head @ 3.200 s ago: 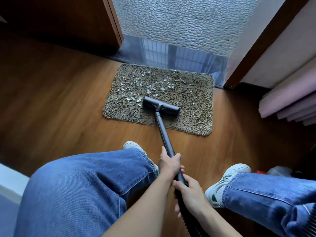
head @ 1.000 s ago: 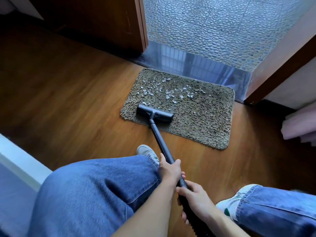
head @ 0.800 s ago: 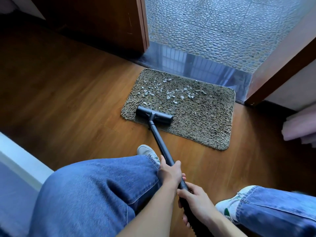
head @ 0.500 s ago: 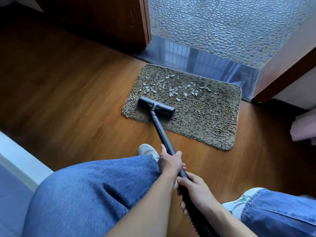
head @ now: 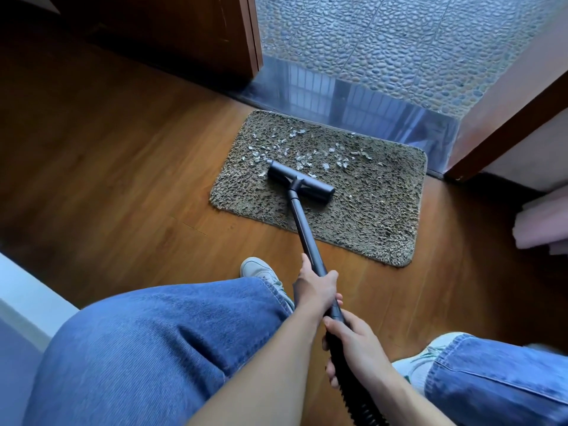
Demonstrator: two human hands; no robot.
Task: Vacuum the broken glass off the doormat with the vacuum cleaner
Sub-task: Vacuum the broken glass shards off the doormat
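Observation:
A shaggy brown doormat (head: pixel 375 210) lies on the wooden floor before a doorway. Several pale glass shards (head: pixel 307 155) are scattered over its far left half. The black vacuum head (head: pixel 300 186) rests on the mat, its far edge at the nearest shards. From it the black vacuum tube (head: pixel 302 229) runs back to my hands. My left hand (head: pixel 315 287) grips the tube higher up. My right hand (head: pixel 353 342) grips it lower, where the ribbed hose begins.
A dark wooden door (head: pixel 190 35) stands open at the far left of a shiny sill (head: pixel 353 99) with pebble tiles (head: pixel 399 41) beyond. My knees in blue jeans (head: pixel 159 348) and white shoes (head: pixel 261 272) fill the foreground. Pink fabric (head: pixel 544 222) lies at the right.
The vacuum head has been pushed forward and right over the mat, from its near left edge up to the shards. Fewer shards lie at the mat's near left than 3.2 s ago.

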